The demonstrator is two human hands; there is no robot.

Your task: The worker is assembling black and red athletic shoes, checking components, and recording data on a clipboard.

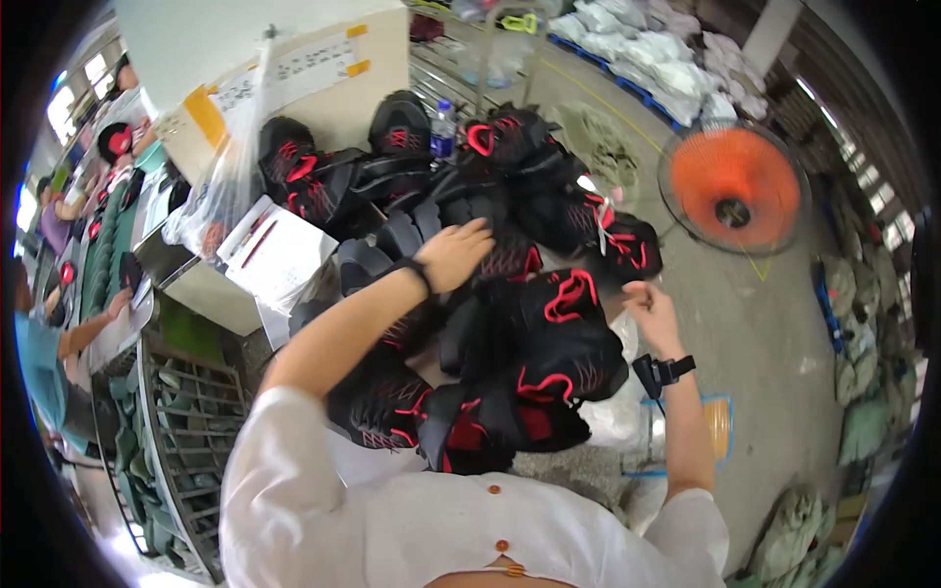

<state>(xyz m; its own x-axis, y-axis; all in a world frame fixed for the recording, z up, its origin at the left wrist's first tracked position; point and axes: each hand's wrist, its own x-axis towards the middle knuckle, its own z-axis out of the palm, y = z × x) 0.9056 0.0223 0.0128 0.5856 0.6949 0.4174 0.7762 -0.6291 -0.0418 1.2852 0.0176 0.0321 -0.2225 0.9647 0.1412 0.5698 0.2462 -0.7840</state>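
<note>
A heap of black sneakers with red trim (573, 328) fills the surface in front of me. My left hand (456, 257) reaches over the middle of the heap, fingers stretched out, resting on or just above a dark shoe (510, 257). At the heap's right edge, my right hand (652, 312) is closed, its fingertips drawn together. Whatever it may pinch is too small or blurred to make out. Just beyond it lies a black sneaker with red laces (632, 247). Nearer my body, more shoes (377, 402) lie on their sides and overlap.
A bottle with a purple label (443, 132) stands among the far shoes. Left of them are papers with a pen (277, 250) on a box. An orange fan (733, 186) stands at right. Co-workers (49, 363) and a metal rack (191, 431) are at left; white sacks (637, 59) lie behind.
</note>
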